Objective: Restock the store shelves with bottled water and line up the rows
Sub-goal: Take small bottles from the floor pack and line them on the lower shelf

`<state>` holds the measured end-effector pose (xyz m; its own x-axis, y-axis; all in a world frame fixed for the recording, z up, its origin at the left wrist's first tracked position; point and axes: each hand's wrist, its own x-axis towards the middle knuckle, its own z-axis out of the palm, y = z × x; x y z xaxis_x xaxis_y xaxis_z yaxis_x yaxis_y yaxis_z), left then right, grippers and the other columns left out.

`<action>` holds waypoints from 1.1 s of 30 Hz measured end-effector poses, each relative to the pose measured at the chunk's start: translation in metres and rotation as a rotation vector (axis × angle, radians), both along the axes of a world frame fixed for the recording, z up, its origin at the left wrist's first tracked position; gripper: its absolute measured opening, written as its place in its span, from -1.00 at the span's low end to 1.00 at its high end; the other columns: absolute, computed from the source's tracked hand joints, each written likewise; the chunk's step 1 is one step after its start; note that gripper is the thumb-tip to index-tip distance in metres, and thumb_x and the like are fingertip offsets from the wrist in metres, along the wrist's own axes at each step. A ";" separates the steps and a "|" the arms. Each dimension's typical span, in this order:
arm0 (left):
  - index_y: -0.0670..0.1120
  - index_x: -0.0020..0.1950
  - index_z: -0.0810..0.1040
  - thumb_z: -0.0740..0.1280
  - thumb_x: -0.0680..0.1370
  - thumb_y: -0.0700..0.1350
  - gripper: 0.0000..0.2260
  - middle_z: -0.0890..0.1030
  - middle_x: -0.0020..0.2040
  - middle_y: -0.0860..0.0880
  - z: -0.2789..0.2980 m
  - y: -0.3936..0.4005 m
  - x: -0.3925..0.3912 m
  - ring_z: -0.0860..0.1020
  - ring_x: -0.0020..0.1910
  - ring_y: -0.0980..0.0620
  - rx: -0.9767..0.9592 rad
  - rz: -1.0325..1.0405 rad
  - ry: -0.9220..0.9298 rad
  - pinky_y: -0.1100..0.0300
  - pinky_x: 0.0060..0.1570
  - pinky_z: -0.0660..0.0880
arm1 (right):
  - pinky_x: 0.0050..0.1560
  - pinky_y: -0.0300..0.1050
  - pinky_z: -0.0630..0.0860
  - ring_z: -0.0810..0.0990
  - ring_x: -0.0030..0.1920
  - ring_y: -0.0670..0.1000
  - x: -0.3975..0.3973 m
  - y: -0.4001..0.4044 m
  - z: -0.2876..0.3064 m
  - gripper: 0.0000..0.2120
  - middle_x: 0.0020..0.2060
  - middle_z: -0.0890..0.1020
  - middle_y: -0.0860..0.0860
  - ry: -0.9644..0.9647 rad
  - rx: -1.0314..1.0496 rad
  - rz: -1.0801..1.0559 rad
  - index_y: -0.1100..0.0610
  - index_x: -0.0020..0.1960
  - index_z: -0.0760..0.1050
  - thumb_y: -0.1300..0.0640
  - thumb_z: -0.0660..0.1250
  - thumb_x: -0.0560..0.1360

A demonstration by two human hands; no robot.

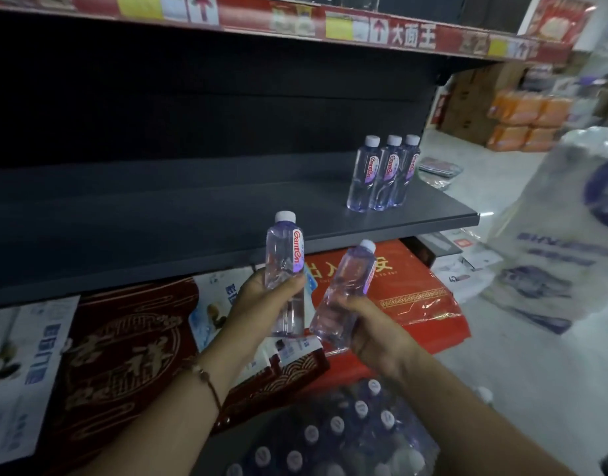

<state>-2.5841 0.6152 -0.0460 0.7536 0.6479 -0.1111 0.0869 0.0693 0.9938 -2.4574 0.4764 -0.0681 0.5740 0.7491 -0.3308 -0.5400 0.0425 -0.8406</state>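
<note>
My left hand (261, 304) grips a clear water bottle (284, 255) with a white cap and red label, held upright below the shelf's front edge. In my right hand (371, 331) a second bottle (347, 290) leans to the right. Three matching bottles (381, 173) stand in a tight row near the right end of the dark grey shelf (192, 207). The rest of that shelf is bare. A wrapped pack of bottles (336, 438) lies low in front of me, caps up.
Red and dark-red packaged goods (409, 293) and white-blue packs (27, 355) fill the lower shelf. A shelf with red price strips (330, 29) runs overhead. To the right, large plastic-wrapped packs (563, 235) stand on the floor, with cartons and orange packs (522, 121) behind.
</note>
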 end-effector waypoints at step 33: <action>0.04 0.09 0.65 0.42 0.55 0.03 -0.84 0.75 -0.12 0.03 -0.011 0.057 0.043 0.72 -0.19 0.11 -0.072 -0.002 -0.094 0.31 -0.32 0.54 | 0.22 0.04 0.53 0.60 0.13 0.13 0.197 0.187 0.022 -0.48 0.17 0.58 0.10 -0.961 -0.508 -0.641 0.12 0.17 0.37 0.08 0.59 0.38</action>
<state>-2.5408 0.6725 -0.0567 0.7642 0.6392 -0.0862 -0.0064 0.1412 0.9900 -2.2601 0.6638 -0.0458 0.9544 0.1588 0.2530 0.2952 -0.3723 -0.8799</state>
